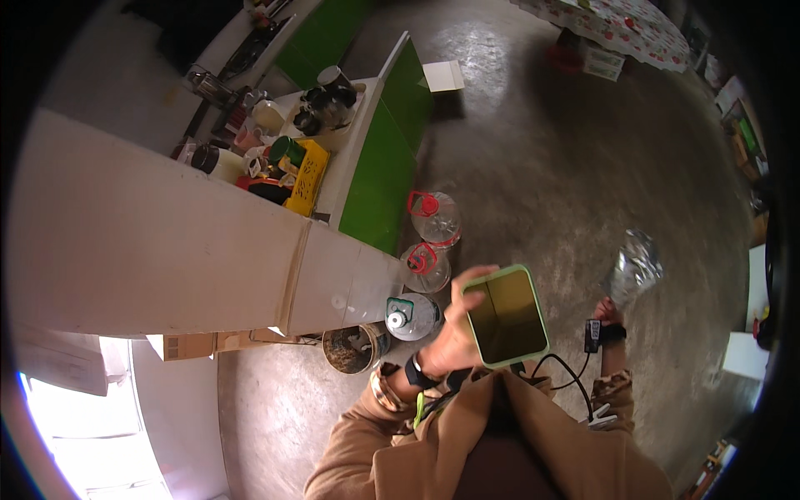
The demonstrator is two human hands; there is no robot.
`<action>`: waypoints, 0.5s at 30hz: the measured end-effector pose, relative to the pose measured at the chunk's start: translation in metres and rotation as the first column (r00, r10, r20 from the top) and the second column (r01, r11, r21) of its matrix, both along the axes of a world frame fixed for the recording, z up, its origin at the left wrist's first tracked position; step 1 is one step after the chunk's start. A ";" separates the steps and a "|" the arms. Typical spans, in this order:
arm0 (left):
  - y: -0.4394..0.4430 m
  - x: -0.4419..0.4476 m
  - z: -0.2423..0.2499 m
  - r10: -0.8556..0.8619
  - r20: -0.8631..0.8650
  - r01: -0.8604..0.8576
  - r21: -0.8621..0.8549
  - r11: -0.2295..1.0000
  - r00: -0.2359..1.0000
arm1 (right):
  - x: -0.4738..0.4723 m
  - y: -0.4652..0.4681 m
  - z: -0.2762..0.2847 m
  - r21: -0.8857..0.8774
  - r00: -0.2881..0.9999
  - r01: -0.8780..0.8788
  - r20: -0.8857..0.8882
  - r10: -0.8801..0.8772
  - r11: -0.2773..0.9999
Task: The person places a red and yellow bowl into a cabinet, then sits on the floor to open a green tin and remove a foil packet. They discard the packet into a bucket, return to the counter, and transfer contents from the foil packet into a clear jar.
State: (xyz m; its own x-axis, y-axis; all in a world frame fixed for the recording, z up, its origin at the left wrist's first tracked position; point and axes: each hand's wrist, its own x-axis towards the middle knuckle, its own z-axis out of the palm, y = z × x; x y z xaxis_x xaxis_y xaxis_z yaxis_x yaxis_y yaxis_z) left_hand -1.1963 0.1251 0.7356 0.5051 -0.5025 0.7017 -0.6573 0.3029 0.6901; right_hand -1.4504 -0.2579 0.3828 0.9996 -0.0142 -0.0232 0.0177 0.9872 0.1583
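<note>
My left hand (459,328) grips a square light-green container (509,319) in front of my chest. The container's open mouth faces up toward me, and I see only bare, dark inner walls. My thumb or a finger reaches over its left rim, while the underside is hidden. Out to the right, my right hand (606,310) holds a crumpled, shiny clear plastic bag (635,267) by its gathered end. The bag hangs away from me above the floor; what it contains, if anything, cannot be made out.
Large plastic water bottles (435,219) line the left side near a dirty bucket (353,349). Behind them is a green-fronted counter (381,169) carrying a yellow basket (306,178) and jars. A table with a flowered cloth (625,31) stands far off. A cable (565,369) runs to my right wrist.
</note>
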 end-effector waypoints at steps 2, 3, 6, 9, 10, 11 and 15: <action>-0.027 0.035 0.005 0.057 0.026 -0.058 0.066 0.996 0.998 | 0.002 -0.004 0.023 -0.192 0.976 0.211 -0.012 -0.217 0.958; -0.038 0.054 0.005 0.088 0.019 -0.089 0.098 0.991 0.996 | 0.018 -0.004 0.036 -0.282 0.943 0.323 0.011 -0.334 0.903; -0.066 0.099 -0.007 0.139 -0.018 -0.135 0.137 0.981 0.990 | 0.070 -0.007 0.080 -0.160 0.926 0.319 -0.159 -0.343 0.934; -0.103 0.161 -0.027 0.210 -0.134 -0.194 0.121 0.973 0.969 | 0.157 -0.037 0.111 0.010 0.941 0.277 -0.206 -0.269 0.961; -0.112 0.182 -0.031 0.272 -0.100 -0.248 0.205 0.947 0.957 | 0.185 -0.051 0.122 -0.010 0.951 0.253 -0.179 -0.251 0.967; -0.125 0.202 -0.035 0.221 -0.168 -0.199 0.138 0.970 0.961 | 0.210 -0.070 0.136 -0.035 0.960 0.229 -0.156 -0.232 0.973; -0.191 0.296 -0.038 0.147 -0.289 -0.150 0.012 0.989 0.946 | 0.313 -0.154 0.183 -0.158 0.956 0.258 -0.098 -0.275 0.953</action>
State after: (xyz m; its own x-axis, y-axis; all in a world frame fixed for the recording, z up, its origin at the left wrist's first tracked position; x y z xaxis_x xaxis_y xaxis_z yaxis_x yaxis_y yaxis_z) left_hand -0.8999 -0.0659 0.6980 0.7550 -0.3999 0.5196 -0.4687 0.2250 0.8542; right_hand -1.1370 -0.4119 0.5659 0.9493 -0.2913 -0.1183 0.2931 0.9561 -0.0017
